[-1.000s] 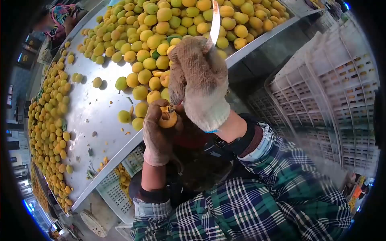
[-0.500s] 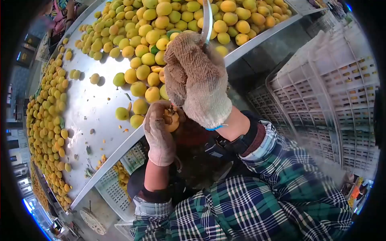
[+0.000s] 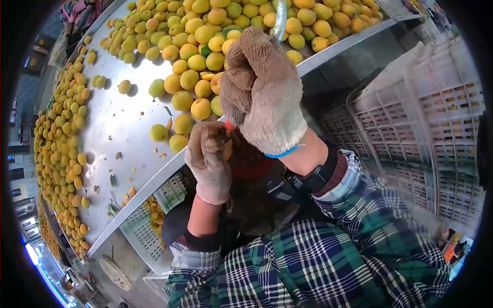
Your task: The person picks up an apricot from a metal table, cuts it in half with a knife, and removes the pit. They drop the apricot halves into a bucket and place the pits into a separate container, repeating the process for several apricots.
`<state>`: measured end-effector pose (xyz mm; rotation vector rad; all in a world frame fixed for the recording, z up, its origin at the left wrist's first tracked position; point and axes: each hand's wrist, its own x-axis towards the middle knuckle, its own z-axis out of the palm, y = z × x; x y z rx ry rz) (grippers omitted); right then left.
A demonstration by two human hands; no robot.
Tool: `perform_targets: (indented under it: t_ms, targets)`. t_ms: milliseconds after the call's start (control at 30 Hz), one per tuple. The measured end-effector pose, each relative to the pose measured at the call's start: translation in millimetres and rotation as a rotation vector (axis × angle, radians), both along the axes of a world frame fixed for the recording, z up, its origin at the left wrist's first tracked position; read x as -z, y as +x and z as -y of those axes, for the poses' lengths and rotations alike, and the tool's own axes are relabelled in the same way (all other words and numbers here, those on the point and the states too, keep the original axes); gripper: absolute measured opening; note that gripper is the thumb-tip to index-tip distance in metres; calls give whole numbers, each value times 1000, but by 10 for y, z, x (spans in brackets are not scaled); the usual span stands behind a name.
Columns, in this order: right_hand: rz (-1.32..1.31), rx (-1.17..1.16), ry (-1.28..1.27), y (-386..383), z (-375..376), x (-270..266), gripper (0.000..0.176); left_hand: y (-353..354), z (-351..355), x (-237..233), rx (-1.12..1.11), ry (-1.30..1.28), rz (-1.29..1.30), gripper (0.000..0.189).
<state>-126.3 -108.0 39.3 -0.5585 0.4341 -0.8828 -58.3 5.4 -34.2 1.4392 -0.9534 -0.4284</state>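
My right hand, in a soiled knitted glove, is closed around a knife whose curved metal blade points up past the knuckles. A small red piece shows below that fist, close to the left fingers. My left hand, also gloved, curls around an apricot, mostly hidden by the fingers. Both hands are nearly touching, just over the near edge of the metal table. Loose apricots lie beside them on the table, a cut one among them.
Heaps of apricots cover the table's left side and far end. Stacked plastic crates stand on the right. Below the table edge, a pale basket holds yellow fruit pieces. Another person is partly visible at upper left.
The view has shifted slightly. My left fingers have closed further over the apricot, whose torn, open flesh showed before. The red piece now shows more plainly between the hands.
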Motion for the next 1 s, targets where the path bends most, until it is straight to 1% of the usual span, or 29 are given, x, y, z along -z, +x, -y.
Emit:
perform_targets:
  t_ms: [33,67,133,200,233,333,400,467,533,600,667,767,867,933,967,1000]
  targets:
    - [-36,-10,13,-9,7,-28,35,28,-17,12,-9,40,22,39]
    - [-16,-11,-1,-8,18,-6,34,44,-30,20,-17,79,43,34]
    - [22,-10,-29,-16,39,49,31,34,-24,24,-32,100,396,35]
    - [-22,34,-130,0,-17,43,29,30,1,60,-25,91,560,35]
    - [-43,54,-181,19,-61,20,28,42,16,102,-11,74,549,35]
    - [-85,98,-225,36,-88,-16,27,116,12,113,67,116,558,40]
    - [-69,39,-206,-2,-56,8,28,124,11,94,107,160,553,44]
    - [-29,-65,-114,-41,-16,11,29,122,12,57,115,187,526,47]
    - [-23,-84,-121,-46,20,56,31,119,0,5,124,218,499,51]
    - [-1,-109,-106,-48,41,81,32,111,2,-61,181,255,295,51]
    - [35,-143,-64,-49,46,92,32,101,5,-157,281,296,-88,46]
    - [-42,-123,-277,-54,40,114,32,86,-14,-285,414,346,-672,40]
    - [98,-159,-288,-55,83,231,21,79,-1,-344,444,408,-483,35]
    - [126,-188,-142,-58,70,169,24,91,-14,-236,434,419,-647,34]
    - [141,-206,-67,-51,57,149,25,112,-22,-194,462,405,-799,35]
    - [147,-237,-114,-66,72,172,28,134,-30,-151,481,394,-952,36]
